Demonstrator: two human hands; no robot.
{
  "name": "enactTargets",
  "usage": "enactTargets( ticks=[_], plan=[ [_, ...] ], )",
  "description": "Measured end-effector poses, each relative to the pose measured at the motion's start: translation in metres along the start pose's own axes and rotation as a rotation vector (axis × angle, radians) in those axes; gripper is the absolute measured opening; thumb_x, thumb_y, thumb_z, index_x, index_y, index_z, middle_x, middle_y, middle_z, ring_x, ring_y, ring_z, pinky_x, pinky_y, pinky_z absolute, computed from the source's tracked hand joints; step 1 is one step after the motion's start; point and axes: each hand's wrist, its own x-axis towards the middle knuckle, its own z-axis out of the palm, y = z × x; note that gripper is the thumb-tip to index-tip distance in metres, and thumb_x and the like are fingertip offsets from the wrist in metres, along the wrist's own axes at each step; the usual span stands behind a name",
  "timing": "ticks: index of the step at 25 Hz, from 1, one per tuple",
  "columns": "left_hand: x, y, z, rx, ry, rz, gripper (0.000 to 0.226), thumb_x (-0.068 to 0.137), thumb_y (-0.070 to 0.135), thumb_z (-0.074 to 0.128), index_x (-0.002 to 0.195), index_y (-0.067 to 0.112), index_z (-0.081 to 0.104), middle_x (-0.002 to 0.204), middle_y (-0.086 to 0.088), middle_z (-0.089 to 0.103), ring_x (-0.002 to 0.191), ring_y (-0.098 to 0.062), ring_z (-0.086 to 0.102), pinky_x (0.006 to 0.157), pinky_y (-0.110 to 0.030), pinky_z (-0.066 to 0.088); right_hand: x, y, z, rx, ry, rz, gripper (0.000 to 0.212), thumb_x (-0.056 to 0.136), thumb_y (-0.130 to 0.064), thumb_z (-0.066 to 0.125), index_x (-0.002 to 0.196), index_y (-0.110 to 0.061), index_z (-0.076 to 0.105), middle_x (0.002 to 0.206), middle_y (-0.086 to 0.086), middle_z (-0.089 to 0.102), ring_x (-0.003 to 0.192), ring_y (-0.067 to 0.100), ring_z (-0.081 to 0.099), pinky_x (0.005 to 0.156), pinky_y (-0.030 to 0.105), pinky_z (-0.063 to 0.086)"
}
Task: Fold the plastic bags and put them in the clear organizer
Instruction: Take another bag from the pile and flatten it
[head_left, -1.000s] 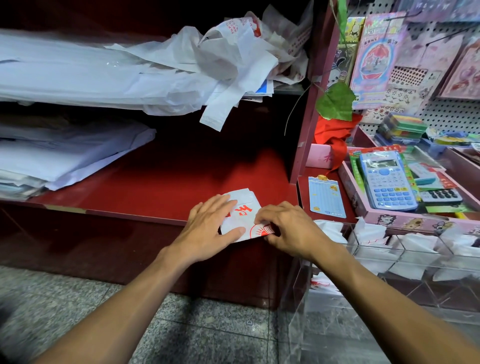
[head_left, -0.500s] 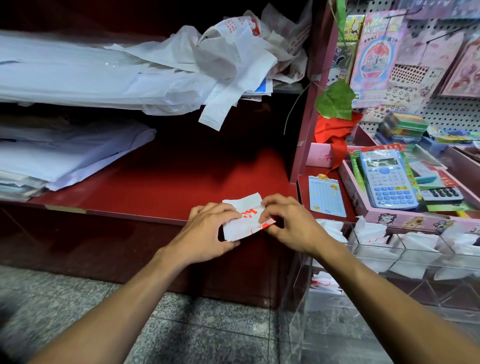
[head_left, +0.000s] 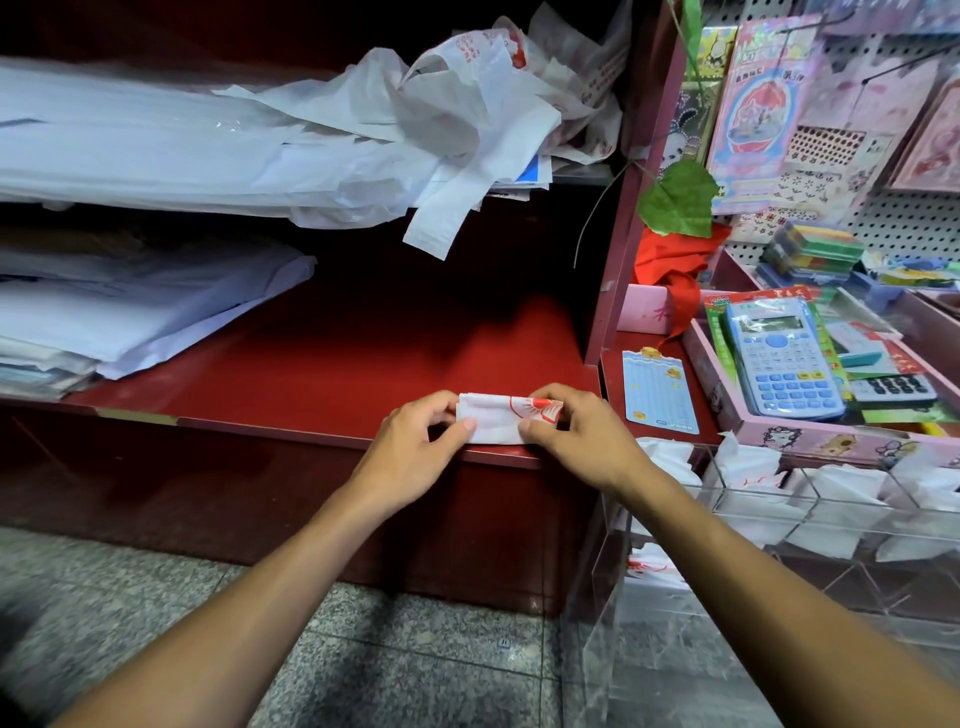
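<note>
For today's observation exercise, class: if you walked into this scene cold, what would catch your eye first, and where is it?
First, the two hands at the front edge of the red shelf: the left hand and right hand pinch a small folded bag, white with red print. Above, a heap of loose white bags spills off the upper shelf. At right, a blue calculator sits in a pink tray, behind a clear organizer holding folded bags.

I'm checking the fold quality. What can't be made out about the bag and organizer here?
- Folded bag, head view: both ends covered by the left hand and right hand; underside hidden.
- Its red print: too small to read.
- Clear organizer: right part cut off by the frame edge; glare blurs its compartments.
</note>
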Motion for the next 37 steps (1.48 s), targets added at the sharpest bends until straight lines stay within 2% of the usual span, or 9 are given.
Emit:
enactTargets(
  ticks=[4, 8, 11, 14, 18, 23, 28, 32, 37],
  plan=[
    [0.004, 0.001, 0.006, 0.044, 0.122, -0.097, 0.032, 0.082, 0.048, 0.055, 0.072, 0.018, 0.060, 0.060, 0.009, 0.058, 0.062, -0.014, 0.053, 0.072, -0.035, 0.044, 0.003, 0.005, 0.004, 0.147, 0.038, 0.096, 0.013, 0.086, -0.030, 0.069, 0.094, -0.022, 0.062, 0.066, -0.008, 0.061, 0.063, 0.009, 0.052, 0.069, 0.034, 0.048],
    [0.008, 0.008, 0.012, 0.082, 0.179, -0.216, 0.008, 0.087, 0.030, 0.067, 0.085, 0.026, 0.061, 0.054, 0.013, 0.058, 0.058, -0.008, 0.053, 0.081, -0.036, 0.042, 0.005, -0.001, 0.006, 0.012, 0.173, 0.154, 0.022, 0.086, -0.023, 0.070, 0.103, -0.024, 0.056, 0.067, -0.007, 0.061, 0.065, 0.012, 0.058, 0.066, 0.031, 0.046],
    [0.004, 0.012, 0.014, 0.247, 0.163, -0.159, 0.037, 0.085, 0.026, 0.069, 0.119, 0.029, 0.054, 0.088, 0.011, 0.066, 0.089, -0.013, 0.059, 0.091, -0.039, 0.042, 0.002, -0.008, 0.011, -0.196, 0.137, 0.146, 0.022, 0.087, -0.027, 0.068, 0.102, -0.024, 0.053, 0.078, -0.005, 0.064, 0.076, 0.019, 0.061, 0.069, 0.032, 0.047],
    [-0.001, 0.009, 0.015, 0.529, 0.123, 0.193, 0.038, 0.090, 0.026, 0.060, 0.127, 0.027, 0.057, 0.127, 0.008, 0.055, 0.115, -0.019, 0.047, 0.093, -0.038, 0.036, -0.001, -0.010, 0.014, -0.369, 0.151, 0.010, 0.011, 0.093, -0.029, 0.060, 0.102, -0.023, 0.059, 0.101, -0.003, 0.057, 0.088, 0.023, 0.055, 0.071, 0.033, 0.043],
    [-0.003, 0.002, 0.015, 0.614, -0.149, 0.196, 0.054, 0.092, 0.051, 0.055, 0.140, 0.027, 0.051, 0.147, 0.012, 0.046, 0.136, -0.015, 0.036, 0.110, -0.037, 0.020, -0.005, -0.002, 0.015, -0.693, -0.077, -0.260, 0.044, 0.099, -0.049, 0.036, 0.130, -0.026, 0.057, 0.136, -0.007, 0.054, 0.108, 0.023, 0.046, 0.088, 0.039, 0.037],
    [0.006, -0.002, -0.004, 0.449, -0.074, 0.254, 0.020, 0.086, 0.028, 0.072, 0.105, 0.030, 0.072, 0.102, 0.020, 0.062, 0.093, -0.007, 0.046, 0.087, -0.037, 0.038, -0.009, -0.010, 0.010, -0.761, -0.145, -0.338, 0.037, 0.097, -0.047, 0.047, 0.125, -0.027, 0.058, 0.127, -0.011, 0.060, 0.113, 0.020, 0.041, 0.089, 0.035, 0.030],
    [0.005, 0.040, -0.007, -0.126, -0.024, 0.061, 0.004, 0.088, 0.018, 0.072, 0.086, 0.022, 0.072, 0.082, 0.003, 0.074, 0.079, -0.012, 0.066, 0.076, -0.035, 0.051, -0.028, -0.015, -0.011, -0.226, -0.096, -0.211, 0.015, 0.094, -0.029, 0.058, 0.079, -0.026, 0.058, 0.066, -0.010, 0.053, 0.075, 0.015, 0.052, 0.068, 0.034, 0.038],
    [0.002, 0.100, 0.017, -0.510, 0.076, 0.004, 0.011, 0.085, 0.011, 0.074, 0.094, 0.016, 0.071, 0.087, -0.002, 0.077, 0.083, -0.011, 0.070, 0.075, -0.021, 0.052, -0.057, -0.025, -0.052, 0.470, 0.024, 0.002, 0.008, 0.094, -0.011, 0.063, 0.095, -0.015, 0.070, 0.078, -0.005, 0.067, 0.070, 0.007, 0.059, 0.065, 0.023, 0.046],
    [-0.001, 0.148, 0.067, -0.545, -0.051, -0.068, 0.018, 0.085, 0.003, 0.072, 0.089, 0.021, 0.072, 0.086, 0.006, 0.076, 0.077, -0.004, 0.068, 0.072, -0.023, 0.053, -0.096, -0.022, -0.100, 0.565, 0.042, 0.171, 0.012, 0.089, -0.005, 0.068, 0.100, -0.011, 0.069, 0.077, -0.001, 0.070, 0.063, 0.006, 0.058, 0.057, 0.018, 0.042]
  ],
)
